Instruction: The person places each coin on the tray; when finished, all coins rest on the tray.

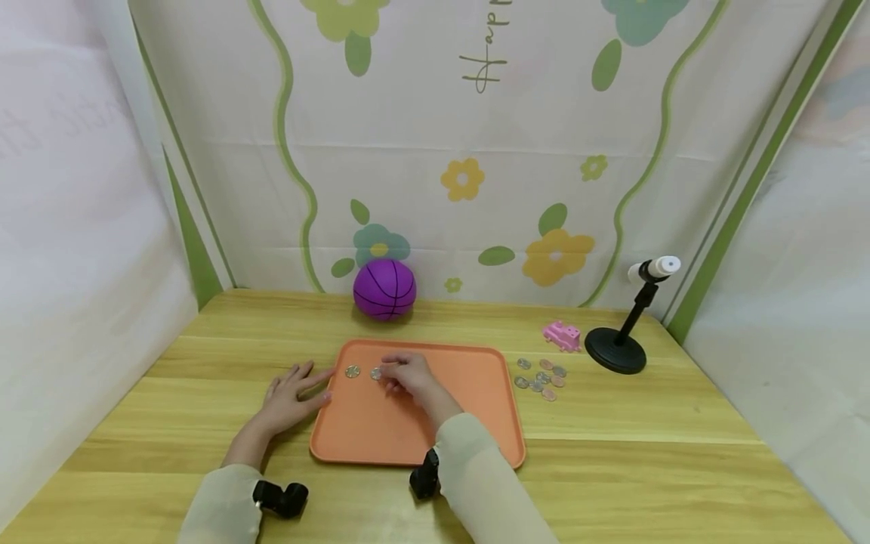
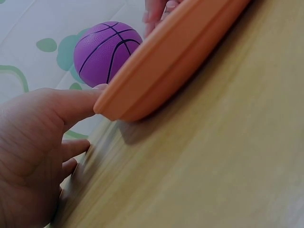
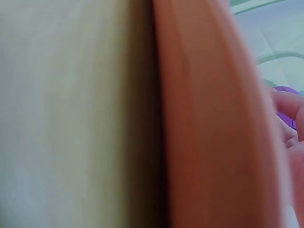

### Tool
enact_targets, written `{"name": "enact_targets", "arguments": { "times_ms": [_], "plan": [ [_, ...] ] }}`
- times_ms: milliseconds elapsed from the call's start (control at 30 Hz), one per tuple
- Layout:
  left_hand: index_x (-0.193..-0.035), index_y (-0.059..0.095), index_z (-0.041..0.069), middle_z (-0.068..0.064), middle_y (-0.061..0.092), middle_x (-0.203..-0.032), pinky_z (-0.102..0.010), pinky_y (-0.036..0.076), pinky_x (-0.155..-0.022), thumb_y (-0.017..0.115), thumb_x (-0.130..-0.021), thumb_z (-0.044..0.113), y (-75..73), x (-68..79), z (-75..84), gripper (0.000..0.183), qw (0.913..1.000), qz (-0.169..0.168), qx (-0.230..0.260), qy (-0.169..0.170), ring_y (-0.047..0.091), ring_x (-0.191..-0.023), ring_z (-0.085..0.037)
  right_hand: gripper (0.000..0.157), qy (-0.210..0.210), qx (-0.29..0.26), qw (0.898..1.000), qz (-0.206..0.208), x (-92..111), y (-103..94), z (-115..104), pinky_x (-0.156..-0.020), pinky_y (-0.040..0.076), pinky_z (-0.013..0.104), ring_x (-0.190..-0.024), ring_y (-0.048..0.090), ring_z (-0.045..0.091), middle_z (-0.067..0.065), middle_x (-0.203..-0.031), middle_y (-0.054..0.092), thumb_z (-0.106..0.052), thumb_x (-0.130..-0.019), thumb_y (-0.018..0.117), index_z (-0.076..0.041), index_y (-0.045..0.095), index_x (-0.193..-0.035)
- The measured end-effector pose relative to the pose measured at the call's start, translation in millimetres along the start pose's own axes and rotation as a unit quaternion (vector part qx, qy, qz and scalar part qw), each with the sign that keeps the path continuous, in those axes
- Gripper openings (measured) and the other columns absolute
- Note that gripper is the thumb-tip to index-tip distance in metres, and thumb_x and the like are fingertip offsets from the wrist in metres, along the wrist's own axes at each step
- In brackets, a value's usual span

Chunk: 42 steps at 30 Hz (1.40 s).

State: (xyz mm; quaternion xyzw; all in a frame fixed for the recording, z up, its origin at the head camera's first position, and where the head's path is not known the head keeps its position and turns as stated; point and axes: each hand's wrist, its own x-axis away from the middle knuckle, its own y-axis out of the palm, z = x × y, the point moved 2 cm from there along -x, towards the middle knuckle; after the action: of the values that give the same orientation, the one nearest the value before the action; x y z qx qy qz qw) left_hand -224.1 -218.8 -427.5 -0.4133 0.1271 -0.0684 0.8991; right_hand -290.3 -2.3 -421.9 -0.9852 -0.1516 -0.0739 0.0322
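An orange tray (image 1: 421, 438) lies on the wooden table, with a silver coin (image 1: 352, 371) near its upper left corner. Just right of that coin is a second silver coin (image 1: 376, 373), pinched at its edge by my right hand (image 1: 411, 375), low over the tray. In the right wrist view the tray's side hides most of that hand and the coin. My left hand (image 1: 288, 397) rests beside the tray with fingers spread, thumb and index at its left rim. The left wrist view shows the thumb (image 2: 80, 104) against the tray's outer edge.
Several silver and copper coins (image 1: 543, 377) lie right of the tray. Behind them are a small pink toy (image 1: 562, 335) and a white cylinder on a black stand (image 1: 615, 350). A purple ball (image 1: 384, 290) sits behind the tray, before a flowered cloth backdrop (image 1: 408, 113).
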Motion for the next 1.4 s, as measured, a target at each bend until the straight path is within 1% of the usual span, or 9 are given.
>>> {"name": "enact_targets", "arguments": {
  "times_ms": [100,267,467,767,800,1000,1033,1267,1400],
  "plan": [
    [-0.126,0.047,0.010,-0.027,0.021,-0.134,-0.059,-0.001,-0.092,0.054,-0.083,0.036,-0.4,0.2,0.4,0.051,1.0000,0.003,-0.002,0.001,0.007,-0.122,-0.044,0.031,0.007,-0.002,1.000,-0.007,1,-5.9,-5,-0.044,0.039,0.020,-0.050,0.049,0.012,0.011,-0.076,0.063,-0.006,-0.080,0.059,0.004,0.057,-0.110],
    [-0.126,0.046,0.010,-0.027,0.021,-0.135,-0.059,-0.002,-0.092,0.054,-0.084,0.035,-0.2,0.2,0.5,0.050,1.0000,0.003,-0.003,0.002,0.007,-0.123,-0.044,0.033,-0.009,0.015,1.000,-0.016,4,-22.0,-19,-0.050,0.040,0.022,-0.056,0.052,0.013,0.009,-0.082,0.064,-0.010,-0.082,0.058,0.003,0.055,-0.112],
    [-0.127,0.046,0.010,-0.027,0.020,-0.135,-0.059,-0.002,-0.092,0.054,-0.084,0.035,0.9,1.6,-2.5,0.050,1.0000,-0.001,0.003,-0.003,0.006,-0.123,-0.043,0.033,-0.025,0.026,0.999,-0.015,12,-44.8,-35,-0.050,0.040,0.021,-0.054,0.051,0.012,0.008,-0.083,0.064,-0.014,-0.082,0.059,0.001,0.056,-0.112],
    [-0.127,0.046,0.010,-0.026,0.020,-0.135,-0.059,-0.002,-0.092,0.054,-0.084,0.035,3.2,2.1,-6.2,0.051,1.0000,-0.003,0.003,-0.004,0.006,-0.123,-0.044,0.030,-0.045,0.048,0.998,0.014,29,-83.6,-43,-0.060,0.045,0.034,-0.057,0.053,0.013,0.008,-0.084,0.064,-0.017,-0.081,0.061,-0.006,0.060,-0.109],
    [-0.127,0.046,0.010,-0.026,0.020,-0.135,-0.059,-0.002,-0.092,0.054,-0.084,0.035,3.1,2.0,-5.8,0.051,1.0000,-0.003,0.003,-0.004,0.006,-0.123,-0.044,0.030,-0.047,0.052,0.997,0.018,34,-87.2,-46,-0.060,0.045,0.033,-0.059,0.053,0.016,0.009,-0.084,0.063,-0.016,-0.082,0.060,-0.005,0.059,-0.109],
    [-0.127,0.045,0.009,-0.027,0.019,-0.135,-0.059,-0.003,-0.092,0.054,-0.084,0.034,0.9,1.2,-4.3,0.050,1.0000,-0.006,0.000,-0.004,0.006,-0.123,-0.044,0.030,-0.057,0.070,0.995,0.042,45,-117.9,-43,-0.061,0.045,0.035,-0.060,0.053,0.018,0.011,-0.087,0.063,-0.014,-0.083,0.058,-0.002,0.057,-0.111],
    [-0.127,0.045,0.009,-0.027,0.019,-0.135,-0.059,-0.003,-0.092,0.054,-0.084,0.034,0.9,1.1,-4.3,0.050,1.0000,-0.005,0.001,-0.004,0.006,-0.123,-0.044,0.030,-0.060,0.074,0.994,0.048,45,-124.4,-40,-0.062,0.045,0.036,-0.059,0.052,0.014,0.010,-0.086,0.063,-0.014,-0.083,0.058,-0.002,0.057,-0.111],
    [-0.128,0.045,0.010,-0.026,0.018,-0.136,-0.059,-0.003,-0.092,0.054,-0.084,0.034,2.4,0.0,-4.0,0.051,1.0000,-0.006,0.006,-0.001,0.005,-0.123,-0.043,0.032,-0.063,0.090,0.991,0.080,63,-161.9,-34,-0.059,0.045,0.032,-0.064,0.053,0.020,0.012,-0.087,0.061,-0.014,-0.085,0.055,0.001,0.053,-0.114],
    [-0.127,0.045,0.010,-0.026,0.019,-0.136,-0.058,-0.003,-0.092,0.054,-0.084,0.035,1.5,-0.7,-2.9,0.051,1.0000,-0.006,0.005,0.000,0.005,-0.123,-0.043,0.037,-0.068,0.094,0.990,0.085,72,-183.5,-30,-0.057,0.045,0.028,-0.064,0.053,0.018,0.010,-0.086,0.061,-0.015,-0.086,0.054,0.005,0.049,-0.117]
  ]
}}
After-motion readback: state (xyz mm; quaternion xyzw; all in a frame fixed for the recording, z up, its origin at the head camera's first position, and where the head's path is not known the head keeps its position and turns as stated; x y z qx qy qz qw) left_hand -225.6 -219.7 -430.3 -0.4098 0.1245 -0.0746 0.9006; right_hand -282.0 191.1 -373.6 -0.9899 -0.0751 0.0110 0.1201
